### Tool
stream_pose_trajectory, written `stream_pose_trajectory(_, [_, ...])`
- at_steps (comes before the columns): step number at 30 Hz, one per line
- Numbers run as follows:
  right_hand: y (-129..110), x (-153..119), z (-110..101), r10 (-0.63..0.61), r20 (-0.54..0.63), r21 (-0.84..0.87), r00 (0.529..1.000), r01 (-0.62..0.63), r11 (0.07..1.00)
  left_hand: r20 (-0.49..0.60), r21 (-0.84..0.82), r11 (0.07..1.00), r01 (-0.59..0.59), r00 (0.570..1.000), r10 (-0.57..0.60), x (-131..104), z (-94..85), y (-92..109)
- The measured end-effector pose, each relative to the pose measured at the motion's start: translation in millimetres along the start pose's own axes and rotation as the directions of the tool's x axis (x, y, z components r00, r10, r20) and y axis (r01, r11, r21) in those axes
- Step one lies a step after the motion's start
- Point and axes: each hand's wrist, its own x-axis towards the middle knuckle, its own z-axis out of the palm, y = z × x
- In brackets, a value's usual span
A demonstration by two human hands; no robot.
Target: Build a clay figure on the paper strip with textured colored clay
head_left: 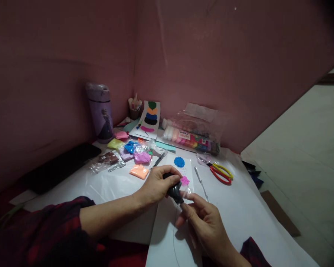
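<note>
We look down on a white-covered table (239,215), where a long paper strip (161,241) runs away from us beneath both hands. We see the left hand (158,183) reach in from the side, thumb and fingers clamped on the thick upper part of a black packet (174,191). The right hand (207,220) lies nearer to us, its thumb and forefinger apparently pinched together on the packet's narrow lower end; the light is dim there, so we cannot be sure how firmly. The packet hangs over the strip between the two hands, its long axis slanting from the left thumb down and rightward to the right fingertips. Just beyond it on the strip, we find a blue disc (179,162) and, closer to the left thumb, a partly hidden pink patch (185,180).
</note>
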Motion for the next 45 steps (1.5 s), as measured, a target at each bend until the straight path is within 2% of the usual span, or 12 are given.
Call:
stream_pose_trajectory(3, [-2.7,1.9,-1.3,0.034,0.047,0.025,0.998,-0.035,0.999,-0.017,-0.013,1.000,0.005,1.000,-0.006,-0.2,0.8,-1.0])
stream_pose_trajectory(8, [-7.9,4.5,-4.8,0.053,0.252,0.113,0.966,-0.084,0.990,-0.029,-0.036,0.998,0.042,0.999,-0.044,-2.3,4.3,-0.2])
stream_pose_trajectory(10, [-8.7,4.6,-4.8,0.054,0.287,0.099,0.956,-0.086,0.991,-0.029,-0.046,0.998,0.049,0.998,-0.050,-2.4,5.1,0.2])
stream_pose_trajectory(14, [-8.8,4.9,-3.8,0.021,0.244,0.019,0.969,-0.026,0.999,0.011,-0.017,0.995,0.103,0.995,-0.103,-0.3,4.4,-0.1])
stream_pose_trajectory(23, [-11.9,7.7,-8.2,0.077,0.186,0.031,0.979,-0.084,0.996,0.070,0.066,0.983,0.171,0.982,-0.176,1.1,1.0,0.8])
stream_pose_trajectory(28, [-8.9,9.3,-9.4,0.112,0.177,0.051,0.978,-0.122,0.991,0.047,0.054,0.977,0.205,0.977,-0.207,1.9,0.9,2.7])
stream_pose_trajectory(34, [-4.1,11.5,-9.3,0.046,0.129,-0.031,0.991,-0.042,0.999,-0.015,0.011,0.978,0.207,0.978,-0.207,1.2,3.8,1.1])
stream_pose_trajectory(39, [-2.1,10.1,-6.3,0.059,0.075,-0.007,0.995,-0.059,0.998,-0.031,-0.012,0.979,0.204,0.978,-0.205,0.1,7.9,-2.9])
stream_pose_trajectory(45, [-6.0,5.2,-4.1,-0.035,0.036,-0.205,0.999,0.042,0.978,-0.063,0.010,0.983,0.184,0.981,-0.183,-2.1,10.6,-3.9])
